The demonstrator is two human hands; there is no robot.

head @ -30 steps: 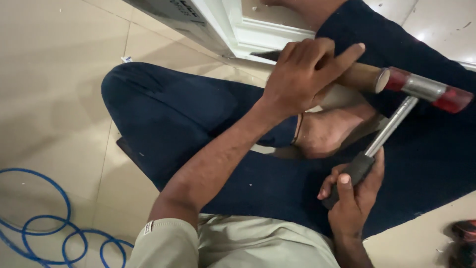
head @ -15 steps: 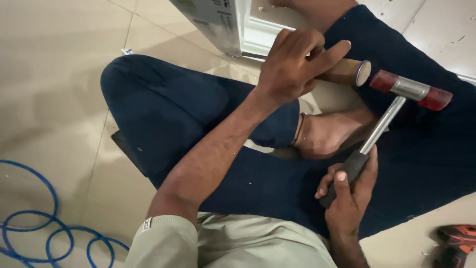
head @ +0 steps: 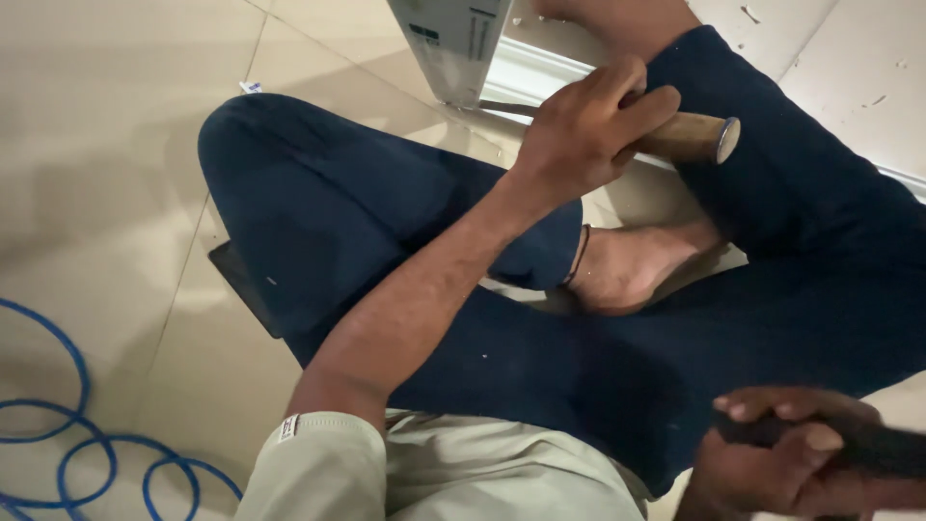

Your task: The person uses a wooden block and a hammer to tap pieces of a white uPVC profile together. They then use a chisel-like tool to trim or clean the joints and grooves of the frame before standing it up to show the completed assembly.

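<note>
The wooden-handled chisel (head: 687, 137) lies across my raised knee, its blade running under the white frame (head: 540, 77), and my left hand (head: 579, 135) is wrapped tight around its handle. Well below the chisel, my right hand (head: 781, 463) is clenched on a dark hammer grip (head: 868, 446).

Dark navy trousers (head: 367, 222) lie over a pale beige tiled floor (head: 106, 145), with a bright blue cable (head: 68, 453), a tan wooden handle (head: 690, 135) capped in grey metal, a black grip (head: 868, 446) and a light khaki sleeve (head: 318, 473).
</note>
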